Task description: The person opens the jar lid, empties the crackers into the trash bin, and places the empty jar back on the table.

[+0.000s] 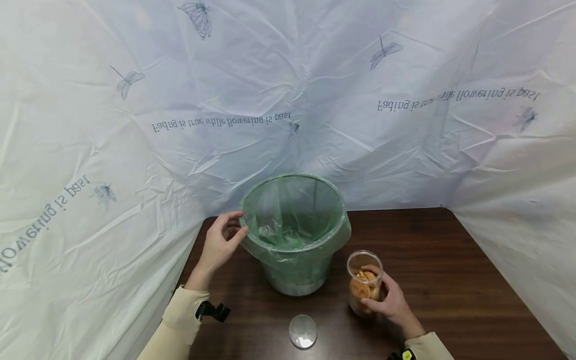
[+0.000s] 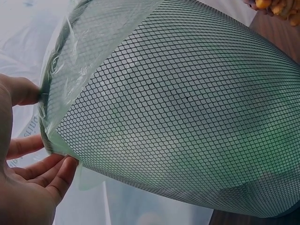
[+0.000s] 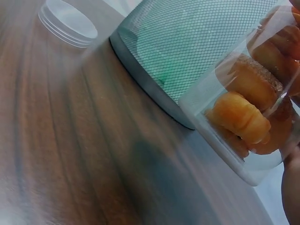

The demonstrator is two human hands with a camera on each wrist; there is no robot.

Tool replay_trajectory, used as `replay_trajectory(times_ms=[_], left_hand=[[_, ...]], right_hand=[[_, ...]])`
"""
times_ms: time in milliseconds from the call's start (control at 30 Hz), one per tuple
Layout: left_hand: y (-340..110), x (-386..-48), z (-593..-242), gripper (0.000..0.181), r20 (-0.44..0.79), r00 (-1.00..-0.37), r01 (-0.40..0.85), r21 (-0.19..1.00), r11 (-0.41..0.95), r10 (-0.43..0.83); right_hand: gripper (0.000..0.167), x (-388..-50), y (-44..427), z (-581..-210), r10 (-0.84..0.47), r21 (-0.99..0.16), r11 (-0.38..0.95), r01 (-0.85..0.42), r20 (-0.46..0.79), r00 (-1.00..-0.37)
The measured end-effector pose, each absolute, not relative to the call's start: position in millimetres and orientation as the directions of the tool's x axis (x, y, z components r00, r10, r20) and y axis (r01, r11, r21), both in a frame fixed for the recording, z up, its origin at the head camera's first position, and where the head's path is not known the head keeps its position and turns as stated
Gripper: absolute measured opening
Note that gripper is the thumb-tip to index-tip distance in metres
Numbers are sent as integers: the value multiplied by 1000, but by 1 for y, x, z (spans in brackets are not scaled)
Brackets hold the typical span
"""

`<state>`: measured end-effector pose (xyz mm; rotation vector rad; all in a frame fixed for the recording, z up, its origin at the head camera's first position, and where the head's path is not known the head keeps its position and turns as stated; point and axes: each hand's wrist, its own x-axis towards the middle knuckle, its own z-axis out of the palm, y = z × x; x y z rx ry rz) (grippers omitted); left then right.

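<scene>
A mesh trash bin (image 1: 293, 290), lined with a green plastic bag (image 1: 292, 217), stands upright on the table. At its left rim is my left hand (image 1: 221, 241), thumb and fingers curved against the bag-covered edge, seen closer in the left wrist view, where the hand (image 2: 33, 183) holds the rim. To the right of the bin, my right hand (image 1: 390, 301) grips a clear jar (image 1: 364, 285) from its right side. The jar has no lid on it and contains small golden-brown pastries (image 3: 241, 117). In the right wrist view its base appears above the tabletop.
A round clear lid (image 1: 303, 331) lies on the dark wooden table (image 1: 432, 260), in front of the bin. White printed sheeting (image 1: 288, 75) hangs behind the table and along both sides.
</scene>
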<state>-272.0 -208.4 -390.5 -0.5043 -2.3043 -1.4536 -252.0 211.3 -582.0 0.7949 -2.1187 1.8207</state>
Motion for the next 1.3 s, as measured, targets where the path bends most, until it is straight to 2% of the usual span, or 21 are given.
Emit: replay_trajectory(times_ms=[200,367,567,867,1133,1300], left_hand=[[-211,-277,-397,41,484,-870,481,783,395,99],[-219,-290,-416,41,487,-869,477,783,398,85],[-221,-292,-421,40,488,-869,479,792,378,79],[-221,-292,-419,41,481,-874,469,792,391,74],[-211,-275,-394,41,479,-873,473,782,405,95],[-209,-274,-393,40,476,-875,469,784,408,90]], right_hand=[[70,-257,217,-575,-235,-840,128,-527,490,-839],[70,-262,221,-567,-232,-833,145,-534,496,-837],[73,-264,225,-560,-227,-822,157,-547,509,-830],[72,-269,231,-544,-232,-811,198,-550,507,-830],[75,-275,237,-530,-221,-777,247,-579,536,-814],[70,-270,236,-506,-232,-741,290,-606,560,-795]])
